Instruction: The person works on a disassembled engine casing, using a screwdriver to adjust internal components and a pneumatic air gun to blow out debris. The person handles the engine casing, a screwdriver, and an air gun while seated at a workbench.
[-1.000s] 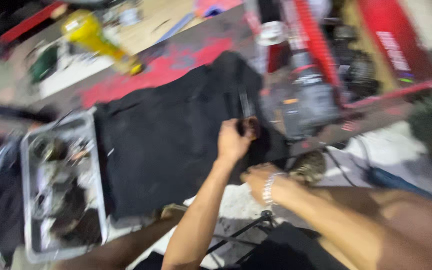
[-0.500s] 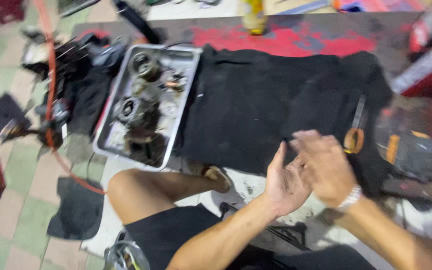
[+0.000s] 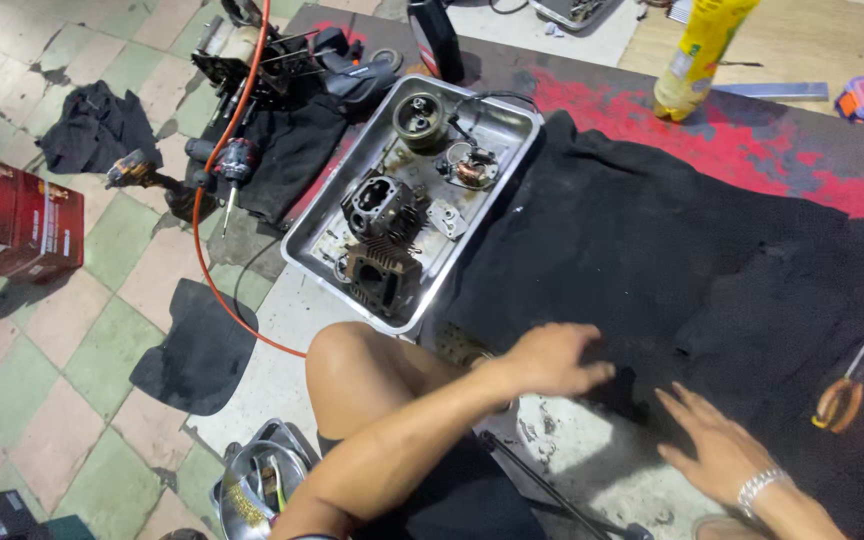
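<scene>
Head view: metal tray [image 3: 512,135] beside black cloth [image 3: 652,260].

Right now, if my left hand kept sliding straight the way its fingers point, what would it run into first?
The left hand rests on the black cloth, fingers aimed right along it. The line looks free over bare cloth; the first object it probably reaches is the orange-handled pliers, though depth is hard to judge.

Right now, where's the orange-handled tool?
Head view, far right: the orange-handled tool lies on the black cloth, beyond the right hand and well away from the metal tray.
</scene>
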